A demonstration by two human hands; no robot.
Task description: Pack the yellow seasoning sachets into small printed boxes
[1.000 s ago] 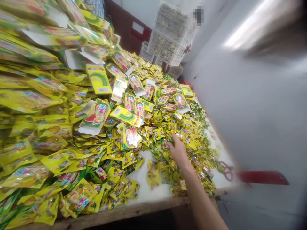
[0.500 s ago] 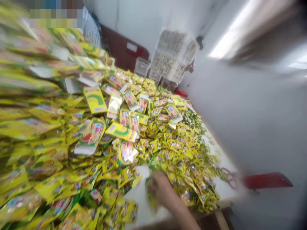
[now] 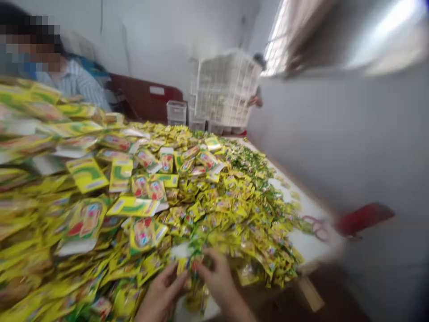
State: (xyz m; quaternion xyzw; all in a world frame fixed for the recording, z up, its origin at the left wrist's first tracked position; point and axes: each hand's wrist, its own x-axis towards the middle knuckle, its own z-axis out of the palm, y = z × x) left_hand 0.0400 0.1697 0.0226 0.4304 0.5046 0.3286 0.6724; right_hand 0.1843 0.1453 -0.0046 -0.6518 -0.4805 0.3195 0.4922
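Observation:
My left hand (image 3: pixel 162 288) is at the near edge of the heap, thumb and fingers closed on a small yellow packet (image 3: pixel 182 265). Just to its right, my right hand (image 3: pixel 219 275) has its fingers closed around a small green and red packet (image 3: pixel 195 263); motion blurs the fingertips. More little yellow packets (image 3: pixel 231 210) are heaped around and beyond both hands. To the left lie flat yellow and green cartons with fruit pictures, one carton (image 3: pixel 144 235) being close beyond my left hand.
Red-handled scissors (image 3: pixel 317 228) lie on the white tabletop (image 3: pixel 306 243) at the right, beside a blurred red object (image 3: pixel 365 219). A person in a striped shirt (image 3: pixel 83 85) is at the far left. Another person's hand (image 3: pixel 256 100) holds stacked white crates (image 3: pixel 228 89) at the back.
My left hand has come into view beside the right one. The view has turned, so the heap sits further left and lower. The person in stripes shows more.

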